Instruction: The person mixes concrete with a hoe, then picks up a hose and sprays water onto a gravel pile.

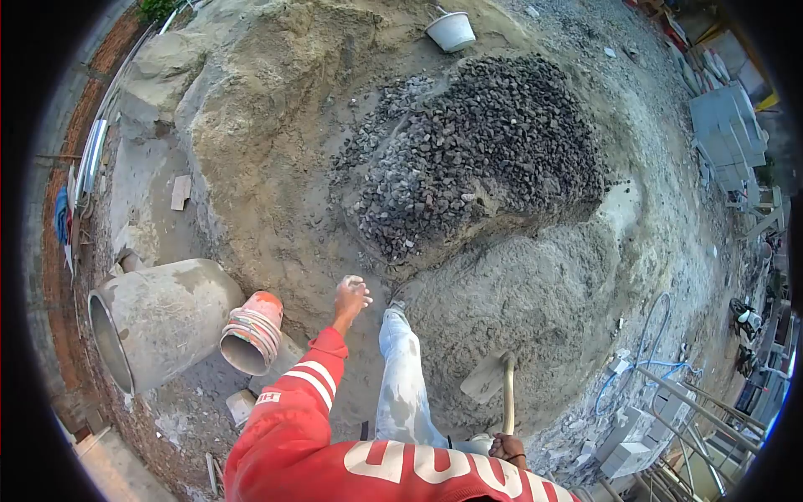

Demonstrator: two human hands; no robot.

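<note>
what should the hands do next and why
I'd bring the left hand across to the wooden handle: it looks empty and is well away from it, while only the right hand grips the handle, and the blade seems to rest on the grey heap.

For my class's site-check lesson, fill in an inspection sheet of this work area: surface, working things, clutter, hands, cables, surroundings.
Surface: uneven, sandy ground.
Working things: long-handled tool, its blade on the grey heap; dark gravel pile beyond.
Clutter: reddish bucket tipped on its side beside a large cylinder, also lying down; white bucket past the gravel.
Hands: right hand grips the tool's handle; left hand appears empty, fingers partly bent.
Cables: nothing seen; a looped blue hose lies at the right.
Surroundings: pale blocks and poles at the lower right; details near the picture's edge are too small to tell.
</note>
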